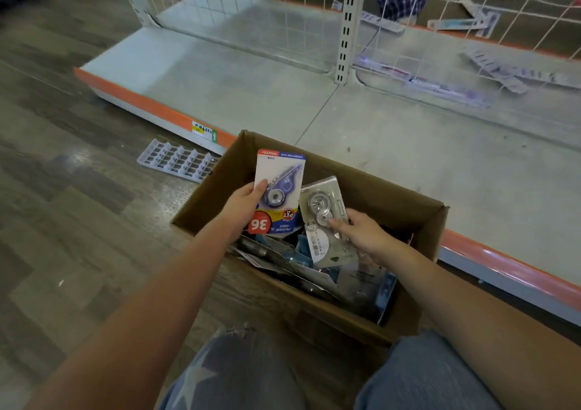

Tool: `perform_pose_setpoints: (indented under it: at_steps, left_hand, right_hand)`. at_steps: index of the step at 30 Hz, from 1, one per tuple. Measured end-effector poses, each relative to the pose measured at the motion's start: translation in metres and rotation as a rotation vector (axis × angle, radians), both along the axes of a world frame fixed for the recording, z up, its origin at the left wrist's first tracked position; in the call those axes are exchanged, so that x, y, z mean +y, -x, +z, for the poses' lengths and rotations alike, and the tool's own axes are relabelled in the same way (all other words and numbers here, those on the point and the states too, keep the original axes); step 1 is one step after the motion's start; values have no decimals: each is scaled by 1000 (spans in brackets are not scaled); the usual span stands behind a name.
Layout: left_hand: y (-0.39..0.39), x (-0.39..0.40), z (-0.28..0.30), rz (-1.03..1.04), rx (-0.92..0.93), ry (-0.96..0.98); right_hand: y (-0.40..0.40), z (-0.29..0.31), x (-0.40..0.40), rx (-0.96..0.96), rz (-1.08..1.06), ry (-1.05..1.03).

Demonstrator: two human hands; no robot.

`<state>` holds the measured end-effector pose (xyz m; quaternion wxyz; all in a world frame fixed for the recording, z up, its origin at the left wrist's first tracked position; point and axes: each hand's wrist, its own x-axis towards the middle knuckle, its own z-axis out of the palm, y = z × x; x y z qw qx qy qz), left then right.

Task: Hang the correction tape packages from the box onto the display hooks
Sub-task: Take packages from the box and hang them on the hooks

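Inside the cardboard box [393, 211] on the floor, a heap of packages [301, 265] lies dim and hard to tell apart. The left hand [243, 203] pinches a blue correction tape package [279, 189] above the box. The right hand [361, 232] grips a clear package [323, 218], its lower part hidden among the heap.

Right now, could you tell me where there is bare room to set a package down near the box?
The grey shelf base is bare between its orange edge and the wire grid. The wood floor left of the box is open below the plastic tray. The box is crowded.
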<state>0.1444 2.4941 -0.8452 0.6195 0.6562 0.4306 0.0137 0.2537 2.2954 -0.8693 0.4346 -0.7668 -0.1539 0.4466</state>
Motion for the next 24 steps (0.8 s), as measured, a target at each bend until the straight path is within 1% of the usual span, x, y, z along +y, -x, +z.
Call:
perform_pose_setpoints:
  at_steps: [4, 6, 9, 13, 16, 17, 19, 21, 24]
  left_hand:
    - [-1, -10, -6, -22, -28, 19]
    - [-1, -14, -7, -95, -66, -28]
    - [-2, -14, -11, -153, -38, -71]
    - [0, -9, -17, -77, -28, 33]
    - [0, -6, -19, -48, -26, 51]
    - [-1, -6, -20, -47, -25, 47]
    - [-1, -5, -20, -52, -16, 40]
    - [-1, -5, -21, -48, -13, 39]
    - [0, -4, -21, -43, -8, 21]
  right_hand:
    - [0, -1, 5, 25, -51, -17]
    - [0, -2, 6, 29, -56, -22]
    - [-3, -4, 9, 43, -95, -37]
    - [-9, -4, 10, 46, -151, -39]
    - [-12, -5, 10, -10, -122, 4]
    - [-12, -6, 10, -67, -87, 44]
    - [-12, -6, 11, -249, -22, 132]
    - [-11, -2, 13, -513, 49, 201]
    - [-7, 5, 16, -937, 217, 276]
